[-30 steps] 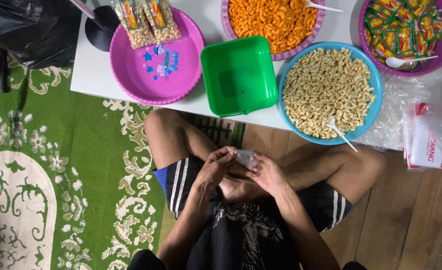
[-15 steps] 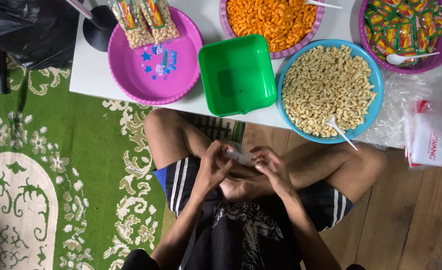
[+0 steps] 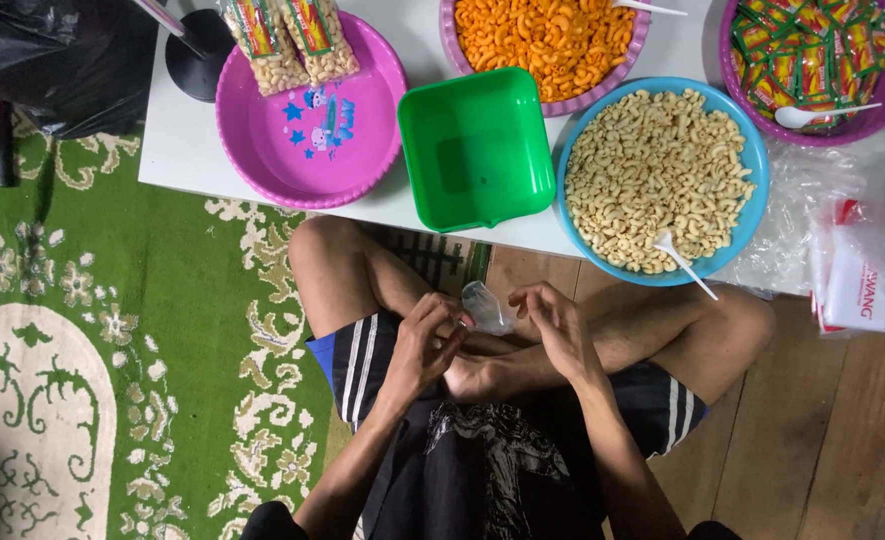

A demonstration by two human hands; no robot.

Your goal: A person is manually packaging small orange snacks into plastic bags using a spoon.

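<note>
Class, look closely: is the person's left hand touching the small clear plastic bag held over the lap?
Touching. The head view shows the left hand with its fingertips pinching the lower edge of the small clear plastic bag; no gap shows between them.

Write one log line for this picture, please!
left hand: holds small clear bag | right hand: fingers beside bag | green tub: empty

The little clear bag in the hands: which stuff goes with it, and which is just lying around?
In use:
small clear plastic bag, pinched by the left hand
right hand, beside the bag

Lying about:
green tub
blue bowl of pale snacks
pink bowl
bowl of orange snacks
black bag
</note>
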